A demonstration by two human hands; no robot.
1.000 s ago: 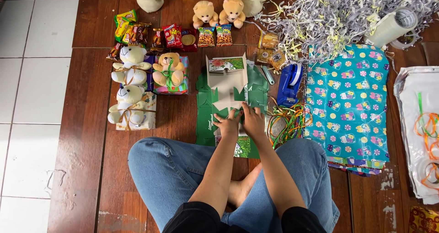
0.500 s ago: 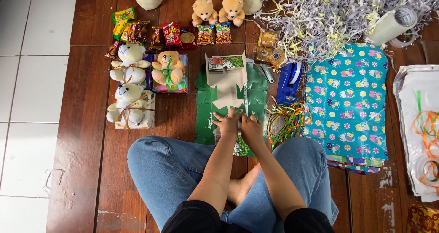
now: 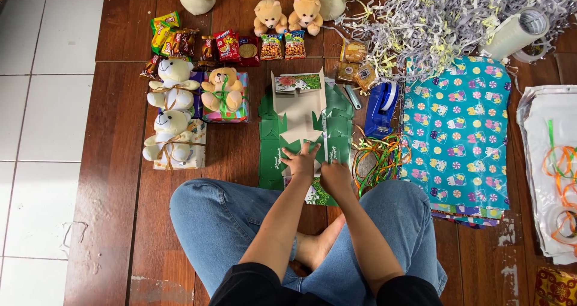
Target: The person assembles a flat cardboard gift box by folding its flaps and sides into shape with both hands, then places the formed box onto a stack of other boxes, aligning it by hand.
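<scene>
Since the earlier frames both hands have slid down the green box (image 3: 303, 126) toward the person's knees. The flat, unfolded box lies on the wooden floor (image 3: 120, 162) before the crossed legs. The left hand (image 3: 299, 160) presses it, fingers spread flat. The right hand (image 3: 335, 175) rests beside it, fingers curled onto the card's near edge. Ribbons (image 3: 375, 156) lie just right.

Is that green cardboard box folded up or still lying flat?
Mostly flat: the green cardboard box lies spread on the floor, flaps out, both hands pressing its near edge.
</scene>
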